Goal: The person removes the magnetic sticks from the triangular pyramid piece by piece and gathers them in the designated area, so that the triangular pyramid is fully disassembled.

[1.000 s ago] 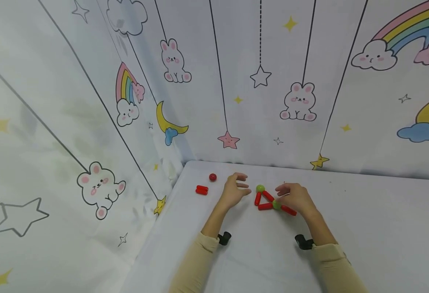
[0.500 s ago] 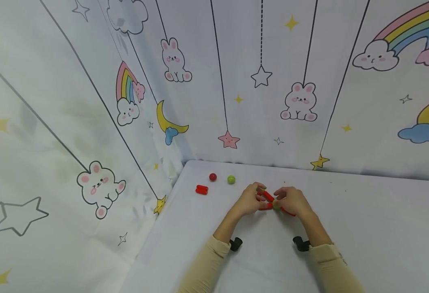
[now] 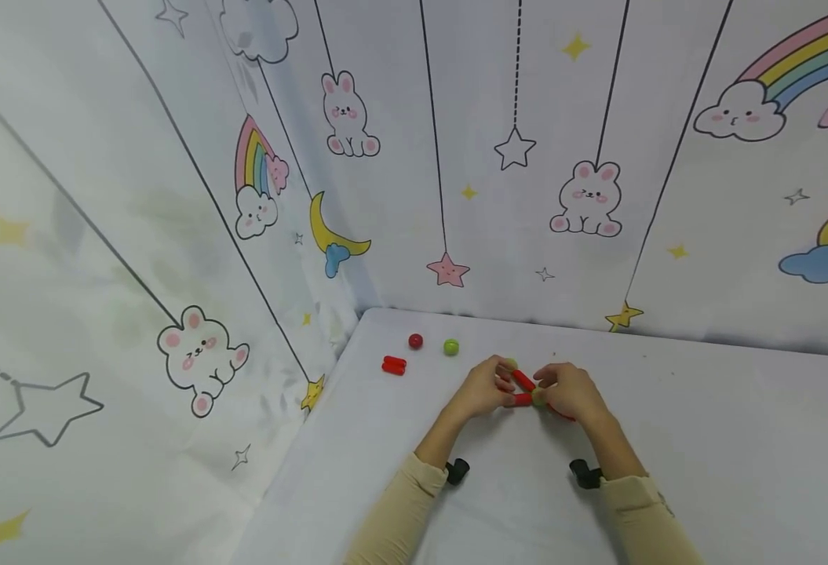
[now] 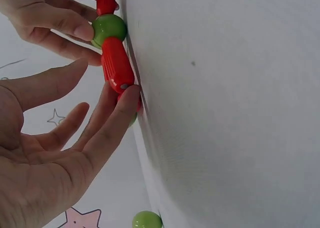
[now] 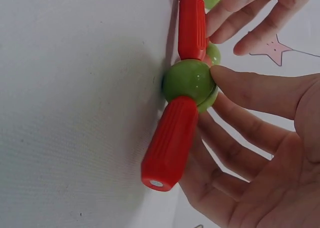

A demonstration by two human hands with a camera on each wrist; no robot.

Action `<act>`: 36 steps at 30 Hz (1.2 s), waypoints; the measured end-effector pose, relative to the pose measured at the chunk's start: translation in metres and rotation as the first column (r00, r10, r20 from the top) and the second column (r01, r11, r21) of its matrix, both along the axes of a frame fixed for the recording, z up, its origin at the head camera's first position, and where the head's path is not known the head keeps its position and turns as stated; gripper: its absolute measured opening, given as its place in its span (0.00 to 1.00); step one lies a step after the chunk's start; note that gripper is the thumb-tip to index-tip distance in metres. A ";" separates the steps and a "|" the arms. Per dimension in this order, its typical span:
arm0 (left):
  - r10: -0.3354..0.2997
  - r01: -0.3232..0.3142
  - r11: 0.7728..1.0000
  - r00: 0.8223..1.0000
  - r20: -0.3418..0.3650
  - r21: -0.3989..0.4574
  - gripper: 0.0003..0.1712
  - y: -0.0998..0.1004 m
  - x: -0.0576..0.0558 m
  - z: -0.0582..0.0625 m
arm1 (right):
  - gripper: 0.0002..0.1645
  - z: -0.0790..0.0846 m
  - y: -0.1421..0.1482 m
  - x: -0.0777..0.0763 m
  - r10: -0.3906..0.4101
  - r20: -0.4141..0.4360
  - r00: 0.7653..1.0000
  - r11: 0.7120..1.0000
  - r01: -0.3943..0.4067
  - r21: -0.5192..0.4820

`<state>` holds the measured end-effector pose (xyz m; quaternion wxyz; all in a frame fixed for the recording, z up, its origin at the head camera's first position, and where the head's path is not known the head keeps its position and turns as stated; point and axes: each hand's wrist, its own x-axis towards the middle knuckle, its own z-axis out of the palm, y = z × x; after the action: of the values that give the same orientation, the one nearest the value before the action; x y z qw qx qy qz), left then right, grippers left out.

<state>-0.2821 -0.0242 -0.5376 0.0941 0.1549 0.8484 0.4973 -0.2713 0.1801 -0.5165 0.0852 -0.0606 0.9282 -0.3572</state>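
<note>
Both forearms in beige sleeves reach forward over the white table (image 3: pixel 703 439) and meet near its middle, wrists low, each with a small black camera mount at the cuff. The left hand (image 3: pixel 483 388) lies palm toward the right, its fingers (image 4: pixel 107 123) long and nearly straight, the tips pressing on the free end of a red rod (image 4: pixel 117 64) without curling round it. That rod joins a green ball (image 5: pixel 189 82), from which a second red rod (image 5: pixel 170 142) runs outward with its metal-tipped end bare on the tabletop. The right hand (image 3: pixel 570 392) pinches this green ball: the thumb tip sits on its upper side and the other fingers curve beneath it. Together these pieces form a small red-and-green magnetic rod structure (image 3: pixel 527 390) lying flat on the table between the two hands; another green ball (image 3: pixel 511 364) shows at its far corner, just beyond the left fingertips. No container shows in any view. Well apart to the left, near the back wall, lie a loose green ball (image 3: pixel 450 347), a red ball (image 3: pixel 415 341) just beside it, and a pair of red rods (image 3: pixel 393 366) side by side.
</note>
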 end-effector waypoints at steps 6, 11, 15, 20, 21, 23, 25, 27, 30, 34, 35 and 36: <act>0.002 -0.002 1.000 1.000 -0.011 -0.007 0.35 0.001 0.001 0.001 | 0.20 0.001 0.000 0.001 -0.002 0.003 1.000 1.000 0.002 -0.007; 0.015 -0.015 1.000 1.000 -0.023 -0.006 0.34 0.003 0.003 0.000 | 0.20 -0.001 0.000 0.002 -0.002 0.003 1.000 1.000 0.002 -0.016; 0.045 -0.045 0.999 0.999 -0.024 -0.005 0.32 0.004 0.004 0.001 | 0.21 -0.001 0.000 0.002 -0.002 0.011 1.000 1.000 0.002 -0.025; 0.062 -0.062 0.998 0.997 -0.051 -0.001 0.27 0.003 0.003 0.001 | 0.27 -0.002 -0.001 0.001 -0.006 0.023 1.000 0.999 0.007 -0.050; 0.066 -0.066 0.998 0.996 -0.058 0.001 0.26 0.002 0.003 0.001 | 0.29 -0.002 -0.002 0.000 -0.005 0.022 1.000 0.998 0.006 -0.055; 0.084 -0.083 0.996 0.995 -0.060 0.012 0.24 0.001 0.002 0.000 | 0.30 -0.002 -0.002 0.000 -0.003 0.022 1.000 0.998 0.005 -0.069; 0.099 -0.098 0.995 0.994 -0.047 0.028 0.24 0.000 0.002 -0.001 | 0.31 -0.002 -0.002 0.000 -0.003 0.025 1.000 0.997 0.005 -0.081; 0.109 -0.107 0.993 0.994 -0.027 0.048 0.25 -0.001 0.001 -0.002 | 0.33 -0.002 -0.001 0.001 -0.007 0.030 1.000 0.996 0.009 -0.087; 0.112 -0.112 0.990 0.994 0.000 0.090 0.29 -0.001 0.000 -0.002 | 0.36 -0.001 -0.001 0.001 -0.017 0.047 0.999 0.994 0.022 -0.109; 0.127 -0.128 0.986 0.992 0.018 0.108 0.32 -0.003 -0.001 -0.001 | 0.38 -0.001 -0.002 0.001 -0.017 0.070 0.997 0.991 0.026 -0.134; 0.132 -0.134 0.985 0.991 0.022 0.106 0.33 -0.003 -0.001 0.000 | 0.39 -0.001 -0.002 0.001 -0.017 0.075 0.997 0.990 0.027 -0.138; 0.139 -0.141 0.985 0.990 0.027 0.099 0.33 -0.004 -0.001 0.000 | 0.39 -0.001 -0.003 0.001 -0.018 0.081 0.997 0.989 0.029 -0.143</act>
<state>-0.2831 -0.0279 -0.5379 0.0595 0.0944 0.8302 0.5462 -0.2705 0.1775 -0.5172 0.1131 -0.0414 0.8965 -0.4263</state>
